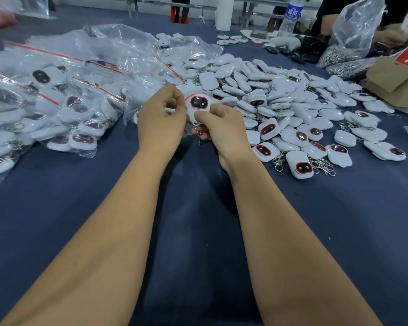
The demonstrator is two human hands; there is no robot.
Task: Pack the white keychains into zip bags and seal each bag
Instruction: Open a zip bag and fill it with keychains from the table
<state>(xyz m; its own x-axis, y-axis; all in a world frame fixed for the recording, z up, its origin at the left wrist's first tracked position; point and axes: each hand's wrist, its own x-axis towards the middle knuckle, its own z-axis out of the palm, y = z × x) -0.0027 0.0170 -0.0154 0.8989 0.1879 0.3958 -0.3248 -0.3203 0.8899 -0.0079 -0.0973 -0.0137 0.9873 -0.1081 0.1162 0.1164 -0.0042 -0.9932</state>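
Both hands up over the dark blue cloth counter (198, 231): left hand (161, 120) fingers pinched on the top edge, right hand (218, 130) fingers clamped on the lower body of one white rounded plastic keychain with a dark oval face (196, 105), apparently inside a thin clear zip bag. Looks light, rigid, smooth, so I grip the shell's edges; its metal clip (200, 137) dangles loose and could snag the film. Loose pile of white keychains (292, 109) just right, filled clear zip bags with red seal strips (57, 97) left.

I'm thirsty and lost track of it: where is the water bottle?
The water bottle stands at the table's far edge, upper right in the head view, right of a white paper roll and left of a big clear plastic bag.
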